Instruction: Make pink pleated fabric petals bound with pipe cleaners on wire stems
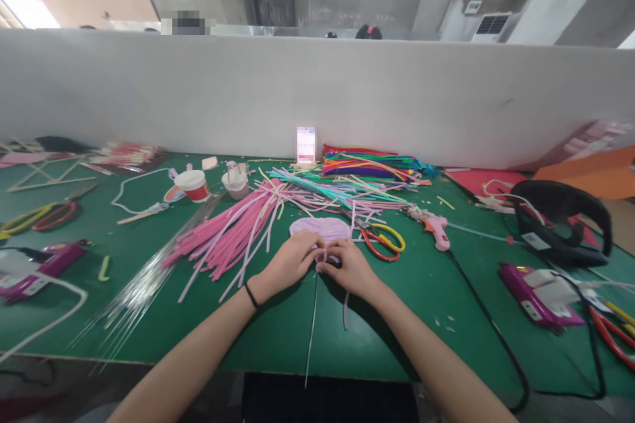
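A lilac piece made of rows of fuzzy pipe cleaners lies just beyond my hands, at the middle of the green table. My left hand pinches its near edge, fingertips close together. From the other side my right hand meets it, with thumb and fingers closed on the same piece. A thin pale wire runs from between the hands down past the table's front edge. One loose lilac pipe cleaner hangs out below my right hand. The exact spot being gripped is partly hidden by the fingers.
Pink pipe cleaners spread to the left, near clear thin rods. Scissors and a pink glue gun lie on the right. Behind stand a paper cup, a phone and a white partition.
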Motion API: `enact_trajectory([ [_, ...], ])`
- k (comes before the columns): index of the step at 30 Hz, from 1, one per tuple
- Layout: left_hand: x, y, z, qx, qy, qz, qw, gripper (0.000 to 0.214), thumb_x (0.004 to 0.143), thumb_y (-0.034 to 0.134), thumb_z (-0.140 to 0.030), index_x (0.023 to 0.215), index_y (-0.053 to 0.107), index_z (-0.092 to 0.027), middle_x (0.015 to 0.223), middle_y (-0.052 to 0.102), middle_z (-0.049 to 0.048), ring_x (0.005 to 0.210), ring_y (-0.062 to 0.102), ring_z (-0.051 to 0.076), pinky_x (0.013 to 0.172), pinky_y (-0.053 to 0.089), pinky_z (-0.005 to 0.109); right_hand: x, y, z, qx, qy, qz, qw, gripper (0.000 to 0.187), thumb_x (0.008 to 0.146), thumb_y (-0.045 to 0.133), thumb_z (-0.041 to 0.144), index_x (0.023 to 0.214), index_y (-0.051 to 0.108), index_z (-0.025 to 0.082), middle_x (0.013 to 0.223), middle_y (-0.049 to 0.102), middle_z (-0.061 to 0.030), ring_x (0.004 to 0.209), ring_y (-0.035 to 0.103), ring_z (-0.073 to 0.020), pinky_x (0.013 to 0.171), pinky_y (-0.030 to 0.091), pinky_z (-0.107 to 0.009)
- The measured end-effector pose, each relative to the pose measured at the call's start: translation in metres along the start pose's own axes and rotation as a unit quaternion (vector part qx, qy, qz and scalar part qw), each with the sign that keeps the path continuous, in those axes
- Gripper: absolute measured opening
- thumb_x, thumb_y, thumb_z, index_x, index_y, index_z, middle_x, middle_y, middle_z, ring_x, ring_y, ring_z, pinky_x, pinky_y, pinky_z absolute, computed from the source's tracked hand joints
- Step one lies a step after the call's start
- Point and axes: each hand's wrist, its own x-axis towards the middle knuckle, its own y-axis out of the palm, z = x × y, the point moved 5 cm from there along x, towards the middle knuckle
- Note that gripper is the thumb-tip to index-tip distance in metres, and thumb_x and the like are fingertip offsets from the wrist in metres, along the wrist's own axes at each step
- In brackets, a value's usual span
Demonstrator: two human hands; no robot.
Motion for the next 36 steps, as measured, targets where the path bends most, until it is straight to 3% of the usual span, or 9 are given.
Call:
enact_trajectory([
  [10,0.001,-0.004,-0.010,0.091,0.019,-0.023,0.995,0.010,0.088,0.046,-0.014,0.088,0.054,-0.019,0.089,0.062,0.0048,0.092,0.055,0.022,0.084,0.040,0.036,0.003,0.004,-0.003,-0.015,0.029,-0.003,0.999,0.013,0.071,0.077,0.027,0.078,0.070,0.020,0.083,0.061,-0.0023,0.084,0.052,-0.0190,0.078,0.039,-0.031],
  [16,0.000,-0.009,-0.011,0.090,0.017,-0.044,0.995,0.011,0.086,0.047,-0.011,0.084,0.054,-0.019,0.087,0.062,0.0039,0.092,0.053,0.022,0.084,0.040,0.036,0.004,0.004,-0.002,-0.030,0.032,0.007,0.999,0.014,0.071,0.077,0.028,0.079,0.070,0.020,0.081,0.060,-0.0021,0.082,0.052,-0.0188,0.074,0.038,-0.030],
  [20,0.000,-0.009,-0.005,0.045,-0.020,-0.062,0.997,0.011,0.085,0.049,-0.012,0.082,0.054,-0.020,0.086,0.062,0.0033,0.090,0.055,0.020,0.082,0.042,0.035,0.004,0.003,-0.003,-0.032,0.032,0.004,0.999,0.015,0.071,0.077,0.031,0.079,0.070,0.020,0.081,0.062,-0.0028,0.082,0.054,-0.0192,0.075,0.038,-0.030],
  [23,0.001,-0.007,0.002,-0.020,-0.064,-0.064,0.996,0.009,0.086,0.049,-0.015,0.083,0.055,-0.020,0.084,0.063,0.0017,0.082,0.059,0.018,0.077,0.046,0.031,0.003,0.002,-0.002,-0.027,0.014,0.004,1.000,0.009,0.080,0.069,0.031,0.080,0.072,0.022,0.083,0.065,-0.0027,0.083,0.055,-0.0186,0.077,0.038,-0.031],
  [28,-0.004,-0.004,0.016,-0.121,-0.116,-0.054,0.984,0.025,0.084,0.057,-0.021,0.109,0.055,-0.022,0.089,0.067,0.0007,0.082,0.064,0.016,0.070,0.049,0.026,0.000,0.000,-0.001,-0.012,0.008,-0.025,1.000,0.012,0.086,0.062,0.030,0.086,0.073,0.024,0.086,0.069,-0.0020,0.086,0.056,-0.0186,0.080,0.037,-0.031],
  [33,-0.009,-0.005,0.018,-0.017,-0.090,-0.070,0.993,0.007,0.082,0.064,-0.028,0.085,0.068,-0.022,0.088,0.070,0.0024,0.094,0.059,0.022,0.085,0.045,0.035,-0.001,0.001,-0.001,0.016,0.012,-0.058,0.998,0.010,0.085,0.064,0.028,0.083,0.071,0.023,0.082,0.071,0.0001,0.080,0.058,-0.0171,0.074,0.039,-0.028],
  [36,-0.010,-0.010,0.015,0.040,-0.049,-0.098,0.993,0.006,0.080,0.067,-0.028,0.083,0.069,-0.023,0.088,0.071,0.0025,0.109,0.050,0.026,0.096,0.038,0.041,-0.001,0.002,-0.001,0.016,0.019,-0.063,0.998,0.011,0.085,0.063,0.031,0.083,0.071,0.023,0.080,0.071,0.0006,0.078,0.058,-0.0169,0.071,0.039,-0.027],
])
